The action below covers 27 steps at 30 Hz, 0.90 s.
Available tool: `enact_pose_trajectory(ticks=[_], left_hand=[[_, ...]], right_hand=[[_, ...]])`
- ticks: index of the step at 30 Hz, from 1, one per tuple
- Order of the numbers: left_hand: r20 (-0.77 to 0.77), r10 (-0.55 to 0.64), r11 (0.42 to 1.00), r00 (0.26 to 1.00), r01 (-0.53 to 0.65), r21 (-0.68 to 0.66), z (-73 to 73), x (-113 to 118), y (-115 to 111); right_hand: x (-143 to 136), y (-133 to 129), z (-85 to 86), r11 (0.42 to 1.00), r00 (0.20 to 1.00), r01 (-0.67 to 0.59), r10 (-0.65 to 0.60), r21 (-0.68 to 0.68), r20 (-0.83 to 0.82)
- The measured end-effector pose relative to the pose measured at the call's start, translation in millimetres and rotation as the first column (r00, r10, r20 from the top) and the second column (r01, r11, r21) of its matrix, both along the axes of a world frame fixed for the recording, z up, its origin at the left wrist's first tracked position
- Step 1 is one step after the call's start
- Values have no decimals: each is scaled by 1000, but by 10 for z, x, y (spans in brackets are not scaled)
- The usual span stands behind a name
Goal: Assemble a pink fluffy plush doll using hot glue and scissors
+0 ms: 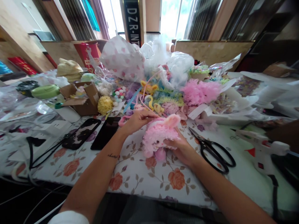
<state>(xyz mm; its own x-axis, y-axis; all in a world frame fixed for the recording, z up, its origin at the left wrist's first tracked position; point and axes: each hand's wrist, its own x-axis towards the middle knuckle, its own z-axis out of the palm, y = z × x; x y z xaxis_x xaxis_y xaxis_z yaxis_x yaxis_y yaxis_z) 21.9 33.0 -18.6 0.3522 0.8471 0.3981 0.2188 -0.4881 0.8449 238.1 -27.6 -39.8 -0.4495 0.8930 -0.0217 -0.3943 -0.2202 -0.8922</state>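
A fluffy pink plush bunny [155, 137] is held just above the flowered tablecloth, its one visible ear pointing up to the right. Wrapped around its right side is my right hand [183, 149], with the thumb across the front by the small face. My left hand [137, 120] is closed at the top left of the bunny, fingers pressed together against it. The left fingertips are partly hidden behind the pink fluff, so any small part between them does not show. Black-handled scissors [211, 149] lie to the right of my right forearm.
A white glue gun [263, 149] rests at the far right. Two phones, one in a patterned case [81, 133] and one black [105, 133], lie left. Behind are a cardboard box [81, 101], a yellow pompom [105, 105], pink fluff [201, 91] and heaped plastic bags [122, 59].
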Motion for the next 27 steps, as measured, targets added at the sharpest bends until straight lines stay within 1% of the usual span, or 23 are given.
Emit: enact_pose_trajectory(ticks=[2,5,9,11,13,19,23,27], left_hand=[[-46,-1,999,999,2,33,0,9,-4],[-93,-2,999,996,6,39,11,13,-24],[-102,-9,999,995,6,-36,51,22,-90],[-79,-3,997,997,-3,-77,65,42,-134],[-45,21,996,999,-25,-90,63,70,-177],[-20,107,992,994,-108,-63,17,127,-265],[-16,105,993,994,-106,-42,-2,129,-288],[-25,122,993,992,-122,8,-12,136,-302]], right_hand=[[5,-3,-19,1000,1000,-27,27,-6,-7],[29,7,-46,998,999,-51,51,-29,-15],[78,28,-29,998,998,-61,61,-31,-2],[91,28,-13,998,998,-63,63,-28,5],[91,19,-6,999,999,-46,46,-24,2],[64,-23,-26,1000,999,16,-15,-13,30],[60,-28,-36,1000,1000,15,-16,14,27],[58,-24,-49,999,999,7,-8,32,39]])
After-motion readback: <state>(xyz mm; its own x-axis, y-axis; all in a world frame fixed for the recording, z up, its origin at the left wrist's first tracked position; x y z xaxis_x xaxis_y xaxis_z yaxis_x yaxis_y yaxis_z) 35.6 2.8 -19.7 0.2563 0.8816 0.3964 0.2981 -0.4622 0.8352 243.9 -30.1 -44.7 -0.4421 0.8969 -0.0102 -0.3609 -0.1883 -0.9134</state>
